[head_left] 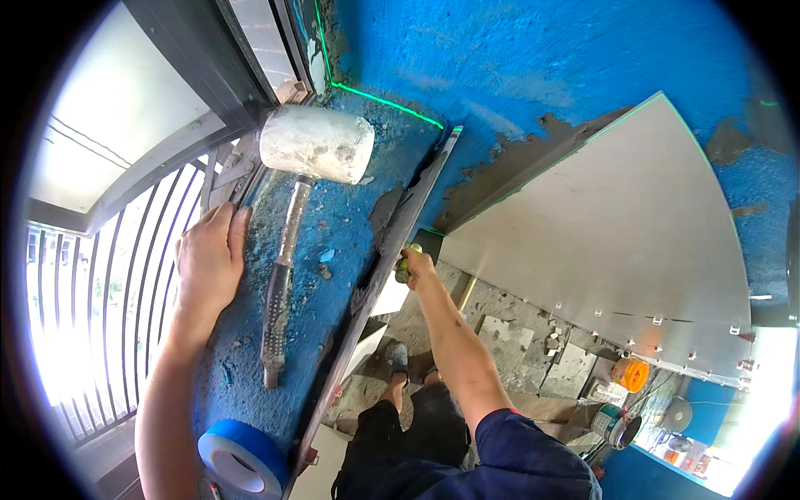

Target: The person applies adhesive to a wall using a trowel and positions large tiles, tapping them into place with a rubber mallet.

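On the left, my left hand point(210, 260) grips the edge of the window frame point(250, 171), thumb toward the blue sill. My right hand point(419, 265) is closed around a yellow-green and black hand tool point(403, 270), low beside the tile edge; most of the tool is hidden. Between my hands a rubber mallet point(317, 143) lies on the rough blue sill point(333, 221), its white head toward the wall and its dark grip toward me. Along the sill's right side runs the top edge of an upright tile point(392, 237), with grey mortar behind it.
A large pale tile point(608, 225) stands on the blue wall point(500, 50) at right, mortar behind it. Blue tape point(242, 458) lies on the near sill. An orange bucket point(630, 375) and tile pieces point(571, 371) sit on the floor. A green laser line crosses the corner.
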The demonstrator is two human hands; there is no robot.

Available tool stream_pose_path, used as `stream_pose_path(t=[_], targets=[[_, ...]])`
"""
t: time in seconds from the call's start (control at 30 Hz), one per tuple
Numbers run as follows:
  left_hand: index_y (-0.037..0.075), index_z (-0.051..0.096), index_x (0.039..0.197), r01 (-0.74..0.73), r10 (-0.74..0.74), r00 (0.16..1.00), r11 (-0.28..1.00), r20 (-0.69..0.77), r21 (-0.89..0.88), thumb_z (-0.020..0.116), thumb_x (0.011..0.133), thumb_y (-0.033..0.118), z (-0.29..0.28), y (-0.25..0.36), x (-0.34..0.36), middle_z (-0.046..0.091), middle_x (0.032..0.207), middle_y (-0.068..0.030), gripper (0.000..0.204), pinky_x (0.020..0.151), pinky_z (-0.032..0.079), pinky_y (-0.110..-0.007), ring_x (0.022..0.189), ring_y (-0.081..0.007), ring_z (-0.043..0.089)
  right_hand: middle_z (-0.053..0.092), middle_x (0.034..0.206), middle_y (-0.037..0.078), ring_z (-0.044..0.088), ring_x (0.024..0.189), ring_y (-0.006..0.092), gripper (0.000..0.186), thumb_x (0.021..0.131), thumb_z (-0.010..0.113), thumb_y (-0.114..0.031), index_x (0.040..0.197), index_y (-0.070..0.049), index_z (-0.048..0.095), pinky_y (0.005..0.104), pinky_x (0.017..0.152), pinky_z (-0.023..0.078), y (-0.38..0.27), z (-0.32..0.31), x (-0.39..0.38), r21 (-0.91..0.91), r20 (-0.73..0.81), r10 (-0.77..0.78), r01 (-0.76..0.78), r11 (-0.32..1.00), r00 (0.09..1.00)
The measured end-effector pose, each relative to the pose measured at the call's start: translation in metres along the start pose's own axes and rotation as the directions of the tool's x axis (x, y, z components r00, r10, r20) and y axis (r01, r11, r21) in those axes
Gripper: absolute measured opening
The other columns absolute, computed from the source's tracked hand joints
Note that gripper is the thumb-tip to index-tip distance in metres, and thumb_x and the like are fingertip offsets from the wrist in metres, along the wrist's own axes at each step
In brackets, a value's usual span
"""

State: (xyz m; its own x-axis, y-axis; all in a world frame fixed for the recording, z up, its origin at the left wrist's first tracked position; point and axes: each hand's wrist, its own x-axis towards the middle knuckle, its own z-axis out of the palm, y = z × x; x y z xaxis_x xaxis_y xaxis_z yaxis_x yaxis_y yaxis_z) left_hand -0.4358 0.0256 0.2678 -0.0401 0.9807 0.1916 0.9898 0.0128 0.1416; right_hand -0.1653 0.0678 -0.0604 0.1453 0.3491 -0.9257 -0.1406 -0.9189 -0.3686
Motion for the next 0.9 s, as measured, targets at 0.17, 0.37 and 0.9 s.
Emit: stream_pose_path(t=[0.17,0.37,0.9], targets=[[0.003,0.057,0.088,-0.029,0.029,1.000,1.000,0.011,-0.009,0.049,0.097,0.028,-0.005,0.010,0.008,0.063,0.084,-0.0187,0.028,0.068,0.047,-0.049,0.077,-0.0401,0.062,0.058,0.060,0.009,0.039,0.034,0.0143,0.030,0.085,0.064,-0.030,0.077,-0.002,0.061,0.0315,0.031,0.021,0.006,-0.008,-0.016,0.083,-0.044,-0.134,0.137,0.987,0.990],[0.003,0.057,0.087,0.011,-0.011,1.000,1.000,0.028,-0.020,0.048,0.097,0.030,-0.005,-0.003,-0.002,0.064,0.084,-0.0180,0.029,0.069,0.047,-0.049,0.078,-0.0395,0.062,0.058,0.064,0.008,0.051,0.044,0.0175,0.029,0.084,0.066,-0.031,0.078,-0.002,0.062,0.0338,0.036,0.031,0.015,-0.001,-0.085,-0.051,0.009,-0.171,0.172,0.984,0.985],[0.004,0.060,0.085,-0.019,0.018,1.000,0.998,-0.013,-0.068,0.047,0.096,0.031,-0.002,0.001,0.002,0.066,0.080,-0.0187,0.032,0.071,0.049,-0.049,0.077,-0.0385,0.064,0.062,0.074,0.009,0.060,0.057,0.0178,0.039,0.088,0.064,-0.035,0.097,0.003,0.059,0.0344,0.048,0.046,0.012,-0.007,-0.243,-0.107,-0.139,-0.496,0.485,0.868,0.857]])
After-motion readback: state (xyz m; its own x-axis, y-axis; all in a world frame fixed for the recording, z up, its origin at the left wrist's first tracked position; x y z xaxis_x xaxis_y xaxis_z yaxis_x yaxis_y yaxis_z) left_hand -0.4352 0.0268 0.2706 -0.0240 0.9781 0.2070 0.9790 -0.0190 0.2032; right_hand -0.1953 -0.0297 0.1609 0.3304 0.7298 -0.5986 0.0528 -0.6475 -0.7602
